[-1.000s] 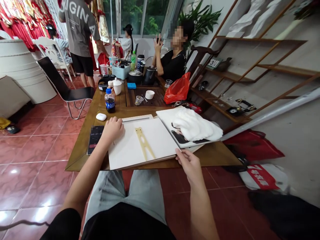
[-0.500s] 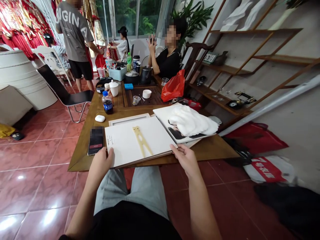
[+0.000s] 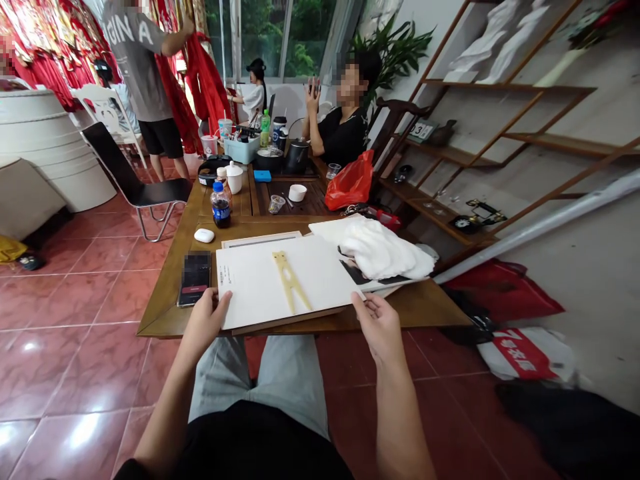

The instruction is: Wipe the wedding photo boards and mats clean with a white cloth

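A white board (image 3: 260, 283) lies on the near part of a wooden table (image 3: 425, 307), on top of a framed panel. A pale yellow flat tool (image 3: 291, 283) rests on the board. My left hand (image 3: 207, 321) grips the board's near left corner, thumb on top. My right hand (image 3: 379, 325) holds the board's near right corner with curled fingers. A white cloth (image 3: 383, 252) lies on a photo print (image 3: 357, 272) just right of the board.
A phone (image 3: 195, 278) and a white earbud case (image 3: 204, 235) lie left of the board. Further back are a cola bottle (image 3: 221, 205), cups, a red bag (image 3: 351, 183) and a seated person (image 3: 345, 120). A black chair (image 3: 130, 177) stands left; shelves line the right wall.
My left hand came off the board's far left part and now grips its near left corner. The standing person at the back has raised an arm to the red garments.
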`<state>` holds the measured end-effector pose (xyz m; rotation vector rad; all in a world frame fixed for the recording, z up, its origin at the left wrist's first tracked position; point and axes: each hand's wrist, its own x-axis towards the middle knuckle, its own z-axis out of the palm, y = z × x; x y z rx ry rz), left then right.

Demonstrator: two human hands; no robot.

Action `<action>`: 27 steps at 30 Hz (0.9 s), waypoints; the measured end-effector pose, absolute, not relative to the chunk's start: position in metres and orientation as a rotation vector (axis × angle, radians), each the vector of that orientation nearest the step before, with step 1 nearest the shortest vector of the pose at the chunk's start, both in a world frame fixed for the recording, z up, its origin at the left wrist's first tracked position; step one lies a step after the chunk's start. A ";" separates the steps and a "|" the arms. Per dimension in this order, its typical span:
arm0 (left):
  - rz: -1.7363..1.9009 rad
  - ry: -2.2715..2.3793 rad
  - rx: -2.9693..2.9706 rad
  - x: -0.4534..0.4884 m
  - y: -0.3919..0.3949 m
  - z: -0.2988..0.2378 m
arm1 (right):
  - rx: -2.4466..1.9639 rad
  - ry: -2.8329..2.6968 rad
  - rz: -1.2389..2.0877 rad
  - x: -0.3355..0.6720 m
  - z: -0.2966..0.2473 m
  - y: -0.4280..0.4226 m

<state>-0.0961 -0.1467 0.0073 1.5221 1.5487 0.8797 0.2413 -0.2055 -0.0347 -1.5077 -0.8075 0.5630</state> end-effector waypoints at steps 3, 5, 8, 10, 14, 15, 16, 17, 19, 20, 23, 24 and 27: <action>1.036 1.372 1.378 -0.096 -0.152 0.011 | -1.475 -0.798 0.527 0.239 -0.030 -0.211; 1.093 1.256 1.256 -0.095 -0.157 0.017 | -1.450 -0.794 0.498 0.238 -0.026 -0.214; 1.190 1.127 1.093 -0.094 -0.164 0.027 | -1.416 -0.805 0.444 0.236 -0.017 -0.215; 1.318 1.091 1.032 -0.093 -0.168 0.032 | -1.398 -0.828 0.419 0.233 -0.009 -0.214; 1.506 1.078 1.000 -0.091 -0.173 0.041 | -1.456 -1.056 -0.212 0.216 0.010 -0.215; 1.526 1.079 0.996 -0.090 -0.174 0.043 | -1.418 -1.175 -0.478 0.209 0.014 -0.217; 1.540 1.081 0.991 -0.090 -0.175 0.045 | -1.344 -1.316 -0.703 0.200 0.018 -0.218; 1.551 1.085 0.987 -0.089 -0.176 0.046 | -1.249 -1.467 -0.849 0.190 0.022 -0.219; 1.569 1.099 0.980 -0.089 -0.178 0.047 | -1.109 -1.753 -0.921 0.170 0.026 -0.219; 1.576 1.106 0.980 -0.088 -0.179 0.048 | -1.102 -1.834 -0.910 0.161 0.028 -0.217; 1.564 1.111 0.998 -0.087 -0.182 0.048 | -1.153 -1.940 -0.848 0.145 0.028 -0.204; 1.554 1.106 1.011 -0.087 -0.183 0.048 | -1.164 -1.946 -0.821 0.143 0.027 -0.198; 1.528 1.083 1.053 -0.086 -0.187 0.050 | -1.162 -1.908 -0.796 0.142 0.022 -0.184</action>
